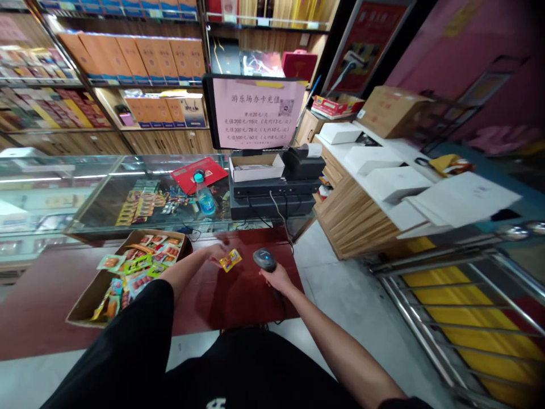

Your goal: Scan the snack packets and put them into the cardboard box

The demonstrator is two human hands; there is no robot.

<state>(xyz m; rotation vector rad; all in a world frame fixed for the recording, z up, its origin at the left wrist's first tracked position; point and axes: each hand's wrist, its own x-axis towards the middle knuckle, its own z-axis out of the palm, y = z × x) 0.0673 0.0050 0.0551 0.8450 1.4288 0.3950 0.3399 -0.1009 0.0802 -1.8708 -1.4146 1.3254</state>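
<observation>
A small yellow snack packet [230,261] is pinched in my left hand [216,254], held over the dark red table [191,309]. My right hand [276,278] grips a dark grey handheld barcode scanner [264,259], a small blue light showing on its top. The scanner is to the right of the packet, with a gap between them. To the left of my left forearm lies an open cardboard box [80,304] filled with several colourful snack packets [138,263]. My left forearm and sleeve cover part of that box.
A glass display counter [97,213] borders the table's far side. On it stand a blue-capped bottle [206,199], a red envelope [200,174], and a monitor [258,116] with a pink sign. White boxes [400,183] top the cabinet at right. A metal railing [426,318] stands lower right.
</observation>
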